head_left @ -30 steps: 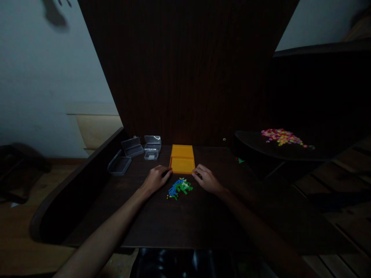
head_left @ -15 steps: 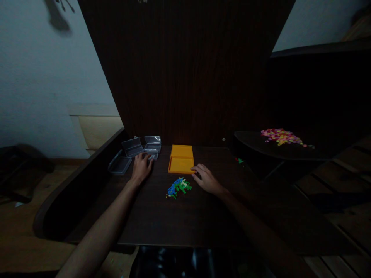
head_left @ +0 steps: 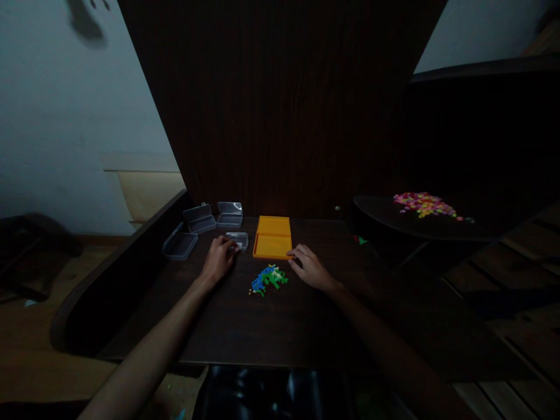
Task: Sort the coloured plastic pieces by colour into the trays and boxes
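Dim, dark bench (head_left: 271, 332). Left hand (head_left: 217, 260) partly hides a small clear case (head_left: 242, 238) left of the open yellow box (head_left: 273, 246); finger closure unclear. Right hand (head_left: 310, 268), loosely curled, meets the box's near-right corner; grip cannot be told. Bench surface separates indistinct blue-green pieces (head_left: 269, 279) from the near edge.

Free tabletop (head_left: 266, 332) in front of block pile (head_left: 274, 277), yellow box (head_left: 272, 247) behind
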A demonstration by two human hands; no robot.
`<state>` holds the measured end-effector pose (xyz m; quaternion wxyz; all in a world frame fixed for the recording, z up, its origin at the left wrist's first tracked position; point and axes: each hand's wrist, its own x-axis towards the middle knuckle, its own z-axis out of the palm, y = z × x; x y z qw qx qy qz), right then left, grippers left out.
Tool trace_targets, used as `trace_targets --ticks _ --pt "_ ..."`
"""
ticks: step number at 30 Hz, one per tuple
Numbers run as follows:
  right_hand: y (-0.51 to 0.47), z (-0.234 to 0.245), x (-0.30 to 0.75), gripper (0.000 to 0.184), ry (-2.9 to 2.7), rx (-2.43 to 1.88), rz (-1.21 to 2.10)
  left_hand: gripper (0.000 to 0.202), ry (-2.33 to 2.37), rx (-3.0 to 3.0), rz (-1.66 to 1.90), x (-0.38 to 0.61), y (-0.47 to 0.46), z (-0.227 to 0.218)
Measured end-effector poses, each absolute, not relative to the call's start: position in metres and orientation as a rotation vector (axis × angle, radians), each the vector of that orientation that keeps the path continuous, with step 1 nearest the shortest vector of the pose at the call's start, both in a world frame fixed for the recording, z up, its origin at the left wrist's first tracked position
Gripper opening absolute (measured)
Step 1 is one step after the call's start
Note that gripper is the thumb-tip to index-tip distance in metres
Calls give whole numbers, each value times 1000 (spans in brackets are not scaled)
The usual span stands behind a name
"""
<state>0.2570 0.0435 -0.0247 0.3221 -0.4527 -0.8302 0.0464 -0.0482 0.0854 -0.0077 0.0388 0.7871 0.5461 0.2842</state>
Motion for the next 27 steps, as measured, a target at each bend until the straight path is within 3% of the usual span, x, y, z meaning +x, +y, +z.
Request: trace_targets --ticks 12,18,27 --pt "42 -22 256 16 -2181 -1203 143 22 1677 2497 856 -43 59 0" --pt "43 -23 257 17 -2188 -1211 150 13 1841 2603 867 -62 58 18" --pt "43 -24 257 17 -2176 -1216 159 39 1813 2757 509 -74 141 36"
